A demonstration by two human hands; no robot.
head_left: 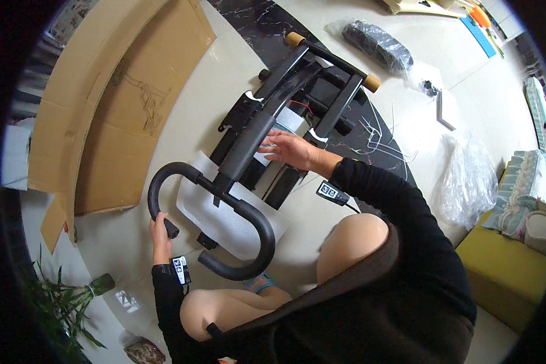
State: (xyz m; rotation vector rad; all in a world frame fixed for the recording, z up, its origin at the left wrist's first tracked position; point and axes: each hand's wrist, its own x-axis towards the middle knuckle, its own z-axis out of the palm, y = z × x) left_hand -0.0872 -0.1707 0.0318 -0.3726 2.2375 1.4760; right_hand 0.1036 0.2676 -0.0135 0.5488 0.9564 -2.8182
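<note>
A black exercise-bike frame point(340, 115) lies on the floor in front of me, with tan caps at the ends of its far crossbar. Curved black handlebars point(258, 224) with foam-like grips sit at its near end, joined to a thick black post point(247, 145). My left hand point(160, 233) is wrapped round the left end of the handlebars. Against the right side of the post is my right hand point(290, 149), palm turned up and fingers stretched apart, holding nothing. A white foam sheet point(224, 233) lies under the handlebars.
An opened cardboard box point(121, 115) stands at the left. A plastic-wrapped black part point(379, 45), loose white cables point(376, 136), an L-shaped metal bar point(444, 110) and a crumpled clear bag point(467, 182) lie at the right. A yellow-green cushioned seat point(503, 255) and a potted plant point(60, 297) flank me.
</note>
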